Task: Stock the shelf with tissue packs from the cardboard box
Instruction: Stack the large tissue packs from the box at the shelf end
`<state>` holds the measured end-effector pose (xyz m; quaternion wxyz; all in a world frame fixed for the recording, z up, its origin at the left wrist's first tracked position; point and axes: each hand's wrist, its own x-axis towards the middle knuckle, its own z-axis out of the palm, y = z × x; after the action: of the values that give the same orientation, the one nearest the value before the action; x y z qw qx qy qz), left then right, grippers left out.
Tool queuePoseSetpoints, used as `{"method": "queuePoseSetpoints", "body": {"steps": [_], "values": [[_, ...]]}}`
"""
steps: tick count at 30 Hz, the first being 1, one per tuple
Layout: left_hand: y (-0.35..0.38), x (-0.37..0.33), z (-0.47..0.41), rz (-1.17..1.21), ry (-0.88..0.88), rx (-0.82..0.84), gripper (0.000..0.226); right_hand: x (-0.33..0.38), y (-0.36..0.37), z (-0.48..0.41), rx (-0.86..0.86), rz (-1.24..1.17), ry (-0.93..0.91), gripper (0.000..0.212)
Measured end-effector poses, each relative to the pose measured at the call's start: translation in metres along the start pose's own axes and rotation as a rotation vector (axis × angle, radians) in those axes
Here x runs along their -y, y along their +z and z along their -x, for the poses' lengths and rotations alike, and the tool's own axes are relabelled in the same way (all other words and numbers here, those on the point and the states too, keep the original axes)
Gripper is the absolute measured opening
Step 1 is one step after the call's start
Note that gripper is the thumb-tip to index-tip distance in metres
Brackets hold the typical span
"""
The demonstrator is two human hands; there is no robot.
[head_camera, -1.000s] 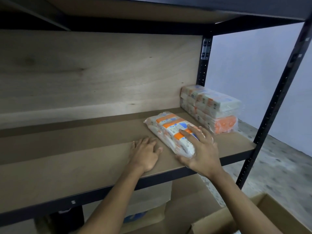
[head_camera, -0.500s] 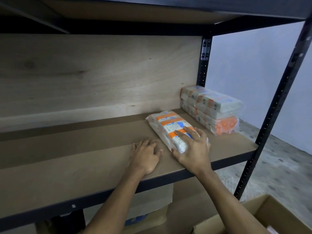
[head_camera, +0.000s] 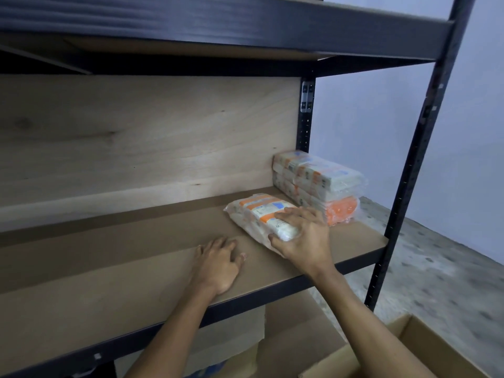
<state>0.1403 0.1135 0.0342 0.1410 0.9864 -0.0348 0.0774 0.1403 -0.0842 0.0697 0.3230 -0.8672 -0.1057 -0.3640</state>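
A white and orange tissue pack (head_camera: 255,214) lies flat on the brown shelf board (head_camera: 122,257), angled toward the back right. My right hand (head_camera: 302,238) grips its near end, thumb under the edge and fingers over the top. My left hand (head_camera: 216,264) rests flat on the shelf board just left of the pack, holding nothing. A stack of tissue packs (head_camera: 319,186) stands in the back right corner of the shelf, close to the held pack. The open cardboard box (head_camera: 414,347) shows at the bottom right, its contents hidden.
A black metal upright (head_camera: 409,170) frames the shelf's right front corner, and a dark upper shelf (head_camera: 218,25) hangs overhead. A plywood back panel (head_camera: 136,137) closes the rear. Cardboard boxes (head_camera: 237,339) sit below the shelf. Speckled floor (head_camera: 441,268) lies to the right.
My right hand slid from the top of the pack to its near end and now grips it. The pack moved slightly back. My left hand stayed on the board.
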Motion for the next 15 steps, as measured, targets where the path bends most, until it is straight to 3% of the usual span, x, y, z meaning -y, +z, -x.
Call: {"method": "queuePoseSetpoints", "body": {"steps": [8,15], "values": [[-0.003,-0.004,-0.007,0.042,-0.019,0.032,0.053,-0.003,-0.039,-0.029,-0.053,-0.02,-0.05,0.046],[0.0,-0.035,-0.03,0.068,0.044,0.041,0.053,-0.009,-0.074,-0.075,-0.229,-0.046,-0.073,0.038]]}}
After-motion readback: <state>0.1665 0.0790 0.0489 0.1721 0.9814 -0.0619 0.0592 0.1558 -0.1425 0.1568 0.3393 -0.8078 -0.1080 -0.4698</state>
